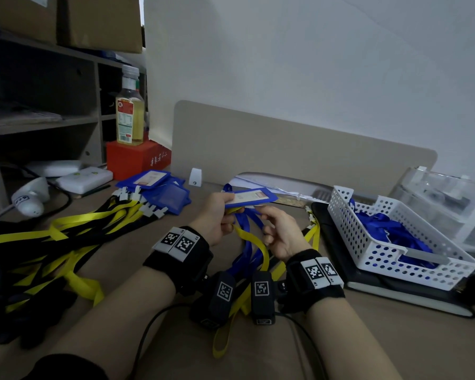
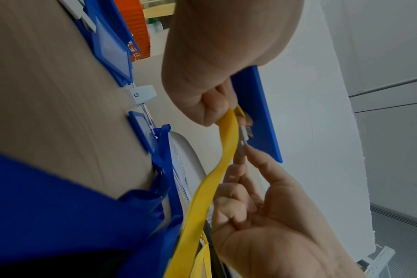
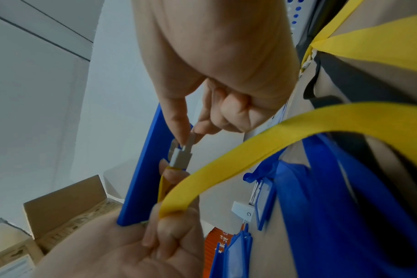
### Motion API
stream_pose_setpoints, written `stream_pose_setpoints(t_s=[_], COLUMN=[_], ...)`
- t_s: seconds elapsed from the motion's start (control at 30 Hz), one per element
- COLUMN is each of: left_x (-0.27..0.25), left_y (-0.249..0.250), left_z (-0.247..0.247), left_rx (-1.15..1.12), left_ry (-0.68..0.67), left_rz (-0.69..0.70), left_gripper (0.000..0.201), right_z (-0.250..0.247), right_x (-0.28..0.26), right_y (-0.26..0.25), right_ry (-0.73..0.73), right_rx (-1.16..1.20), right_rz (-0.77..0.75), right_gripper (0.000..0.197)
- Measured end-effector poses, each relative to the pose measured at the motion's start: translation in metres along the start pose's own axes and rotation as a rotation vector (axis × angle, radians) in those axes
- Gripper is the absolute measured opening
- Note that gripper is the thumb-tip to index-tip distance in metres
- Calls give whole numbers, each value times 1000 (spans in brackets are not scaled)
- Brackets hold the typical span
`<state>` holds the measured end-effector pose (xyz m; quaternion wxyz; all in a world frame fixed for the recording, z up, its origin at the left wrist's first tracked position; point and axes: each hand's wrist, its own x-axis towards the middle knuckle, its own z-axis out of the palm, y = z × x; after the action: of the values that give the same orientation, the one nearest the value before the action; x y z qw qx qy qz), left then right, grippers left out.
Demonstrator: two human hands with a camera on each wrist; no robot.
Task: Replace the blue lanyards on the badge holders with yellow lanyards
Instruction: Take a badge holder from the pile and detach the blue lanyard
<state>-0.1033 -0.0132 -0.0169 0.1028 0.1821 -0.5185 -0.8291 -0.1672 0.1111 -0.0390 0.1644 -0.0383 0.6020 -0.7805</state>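
Mid-swap: fitting yellow lanyard (image 2: 223,150) clip (image 3: 181,156) to holder (image 1: 249,198), held above bench (image 1: 258,349) centre. Left hand (image 1: 215,218) pinching holder and strap; right hand (image 1: 279,233) pinching clip. Next: probably snapping clip shut, then dropping blue lanyard (image 1: 244,223) in basket (image 1: 368,242) at 3 o'clock.

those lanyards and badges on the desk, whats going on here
A person is swapping lanyards on badge holders. The left hand holds a blue badge holder above the desk, along with a yellow lanyard. The right hand pinches the grey clip at that lanyard's end against the holder's edge. A blue lanyard hangs between the hands. More blue lanyards lie in the white basket on the right; a pile of holders on yellow-and-black lanyards lies on the left.
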Motion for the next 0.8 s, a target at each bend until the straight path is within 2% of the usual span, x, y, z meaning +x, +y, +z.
stream_pose_setpoints(t_s=[0.13,0.23,0.4,0.53,0.67,0.73,0.8], left_x=[0,1,-3,-8,-8,-9,-11], left_y=[-2,-1,4,12,15,16,17], left_z=[1,0,0,2,1,2,2], left_rx=[64,75,116,78,102,148,184], left_ry=[10,2,39,96,107,103,98], left_rz=[-13,-27,4,92,121,114,121], left_gripper=[20,20,18,18,18,9,9], right_z=[1,1,0,-7,-1,1,3], right_x=[1,0,-7,-3,-10,-12,-11], right_y=[0,1,-6,-10,-14,-15,-14], right_ry=[29,54,162,320,272,248,235], right_rx=[95,79,47,64,46,18,1], right_rz=[48,39,-50,-211,-346,-367,-366], right_gripper=[23,24,13,22,24,21,14])
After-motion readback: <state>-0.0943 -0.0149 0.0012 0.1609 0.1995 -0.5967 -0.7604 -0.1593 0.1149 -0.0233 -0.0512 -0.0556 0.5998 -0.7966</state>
